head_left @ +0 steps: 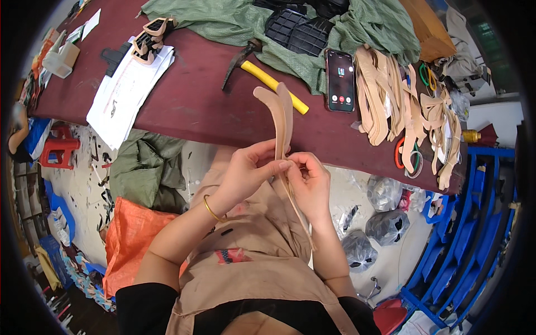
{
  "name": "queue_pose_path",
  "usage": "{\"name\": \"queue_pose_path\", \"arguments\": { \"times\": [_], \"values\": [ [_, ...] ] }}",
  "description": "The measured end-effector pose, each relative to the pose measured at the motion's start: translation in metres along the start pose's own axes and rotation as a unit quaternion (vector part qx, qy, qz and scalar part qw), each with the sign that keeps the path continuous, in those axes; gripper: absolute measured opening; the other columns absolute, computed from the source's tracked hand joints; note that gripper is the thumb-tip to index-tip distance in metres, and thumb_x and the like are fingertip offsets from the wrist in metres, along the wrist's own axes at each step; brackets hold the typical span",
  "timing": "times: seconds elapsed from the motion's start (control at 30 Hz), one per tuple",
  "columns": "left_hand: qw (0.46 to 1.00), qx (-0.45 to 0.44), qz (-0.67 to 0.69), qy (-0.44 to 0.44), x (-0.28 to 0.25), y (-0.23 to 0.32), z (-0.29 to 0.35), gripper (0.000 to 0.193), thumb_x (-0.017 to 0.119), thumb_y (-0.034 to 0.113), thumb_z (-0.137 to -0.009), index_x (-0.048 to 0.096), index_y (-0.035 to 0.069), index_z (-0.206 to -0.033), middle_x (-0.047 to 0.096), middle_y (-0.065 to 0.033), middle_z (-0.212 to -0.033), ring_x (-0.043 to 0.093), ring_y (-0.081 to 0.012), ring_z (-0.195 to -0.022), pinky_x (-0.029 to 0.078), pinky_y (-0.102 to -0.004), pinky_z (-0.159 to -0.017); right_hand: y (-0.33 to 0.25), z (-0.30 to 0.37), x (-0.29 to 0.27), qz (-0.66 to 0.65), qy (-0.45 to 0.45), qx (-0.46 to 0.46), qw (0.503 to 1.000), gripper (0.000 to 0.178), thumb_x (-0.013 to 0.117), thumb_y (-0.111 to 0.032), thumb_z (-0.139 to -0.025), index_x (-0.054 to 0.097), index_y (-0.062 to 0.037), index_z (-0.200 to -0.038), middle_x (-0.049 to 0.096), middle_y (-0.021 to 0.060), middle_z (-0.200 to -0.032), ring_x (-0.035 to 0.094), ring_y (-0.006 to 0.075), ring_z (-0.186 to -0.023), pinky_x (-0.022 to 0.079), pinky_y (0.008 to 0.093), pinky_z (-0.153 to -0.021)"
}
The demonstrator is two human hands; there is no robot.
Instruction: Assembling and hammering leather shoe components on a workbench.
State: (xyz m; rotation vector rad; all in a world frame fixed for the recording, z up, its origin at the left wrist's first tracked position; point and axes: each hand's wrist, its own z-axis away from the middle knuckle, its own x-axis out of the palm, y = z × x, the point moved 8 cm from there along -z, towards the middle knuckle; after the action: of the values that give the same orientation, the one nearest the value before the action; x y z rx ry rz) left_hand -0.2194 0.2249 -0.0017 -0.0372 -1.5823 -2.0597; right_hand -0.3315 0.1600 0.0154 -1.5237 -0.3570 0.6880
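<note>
Between both hands, over my lap at the table's front edge, I hold long beige leather-like strips (282,120) whose wide, curved ends rise above my fingers. Their thin tails hang down past my right wrist. My left hand (251,167) pinches the strips from the left, thumb across the front. From the right, my right hand (309,181) grips them with thumb and fingertips drawn together. The two hands almost touch. More beige strips (373,95) of similar shape lie in bundles at the right of the table.
On the dark red table (192,95) lie a hammer (273,84) with a yellow handle, a phone (340,81), papers (131,84) and a green woven sack (223,22). Scissors (399,153) rest near the right edge. Blue racks (460,234) and plastic bags (385,226) stand right; an orange sack (131,240) left.
</note>
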Motion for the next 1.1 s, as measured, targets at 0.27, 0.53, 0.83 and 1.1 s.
{"name": "queue_pose_path", "arguments": {
  "times": [0.27, 0.53, 0.83, 1.1],
  "values": [
    [0.973, 0.126, 0.128, 0.143, -0.111, 0.071, -0.016, 0.018, 0.045, 0.013, -0.095, 0.051, 0.003, -0.109, 0.057, -0.0031, -0.079, 0.054, -0.0091, -0.058, 0.047, -0.024, -0.052, 0.007, 0.007, -0.067, -0.62, 0.088, 0.03, 0.779, 0.01, 0.045, -0.018, -0.095, 0.047, -0.0099, -0.099, 0.044, 0.0009, -0.07, 0.037, 0.0069, -0.049, 0.035, 0.0211, -0.037],
    [0.549, 0.381, -0.654, 0.355, -0.153, 0.201, -0.076, 0.052, 0.062, 0.029, -0.088, 0.045, -0.005, -0.124, 0.058, -0.0218, -0.109, 0.056, -0.0343, -0.102, 0.045, -0.0406, -0.086, -0.081, 0.019, -0.151, -0.145, 0.324, -0.144, 0.924, 0.014, 0.048, -0.014, -0.095, 0.048, -0.005, -0.106, 0.057, 0.009, -0.08, 0.045, 0.0081, -0.05, 0.037, 0.0193, -0.043],
    [0.967, -0.118, 0.223, -0.048, -0.001, 0.026, -0.027, 0.048, 0.038, 0.041, -0.098, 0.038, 0.007, -0.133, 0.053, -0.0136, -0.126, 0.057, -0.0238, -0.11, 0.047, -0.0406, -0.091, -0.071, -0.003, 0.039, 0.402, 0.018, -0.299, 0.865, 0.033, 0.058, -0.006, -0.08, 0.057, -0.0037, -0.113, 0.054, 0.014, -0.116, 0.052, 0.0309, -0.104, 0.045, 0.0412, -0.087],
    [0.957, -0.001, 0.285, -0.048, 0.028, 0.066, -0.019, 0.04, 0.036, 0.019, -0.098, 0.034, -0.001, -0.133, 0.049, -0.0199, -0.129, 0.051, -0.0311, -0.119, 0.045, -0.0427, -0.099, -0.011, 0.0, 0.061, -0.572, -0.186, 0.105, 0.792, 0.06, 0.047, -0.051, -0.092, 0.041, -0.008, -0.133, 0.051, 0.0088, -0.125, 0.054, 0.0266, -0.112, 0.047, 0.0366, -0.088]
  ]
}}
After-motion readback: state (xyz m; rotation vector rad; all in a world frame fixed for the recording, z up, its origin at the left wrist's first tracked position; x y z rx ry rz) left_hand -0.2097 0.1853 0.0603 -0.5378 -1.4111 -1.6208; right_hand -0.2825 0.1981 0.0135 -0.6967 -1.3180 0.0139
